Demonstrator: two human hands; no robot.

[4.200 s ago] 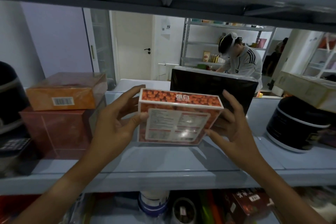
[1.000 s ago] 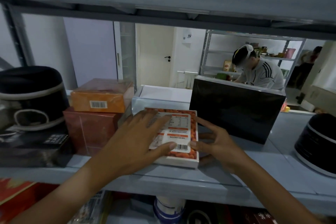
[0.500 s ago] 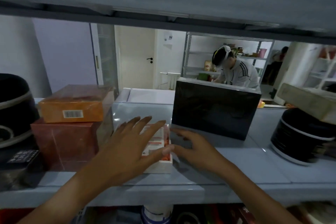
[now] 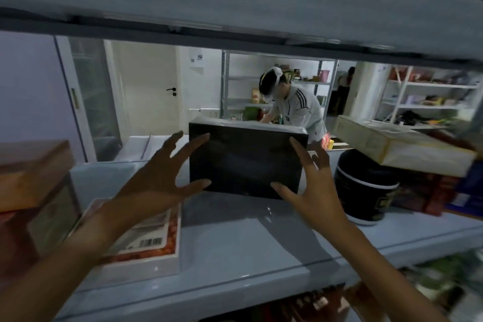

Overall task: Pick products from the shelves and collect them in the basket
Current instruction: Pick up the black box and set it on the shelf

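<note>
While both hands reach toward the black box (image 4: 245, 162) standing upright on the shelf (image 4: 235, 248), neither grips it. The left hand (image 4: 159, 180) has its fingers spread apart at the box's left edge; whether the tips touch it I cannot tell. The right hand (image 4: 311, 185) is likewise spread, its fingers at the box's right edge and lower corner, not clamped. Left of the black box, nearer the shelf's front, a red box (image 4: 154, 238) lies flat, label and barcode up, partly under the left forearm. Right of the black box sits a black pot (image 4: 366, 185). No basket is in view, so nothing shows what is collected. I judge this pick is only beginning: grasp, lift and carry to the basket remain.
</note>
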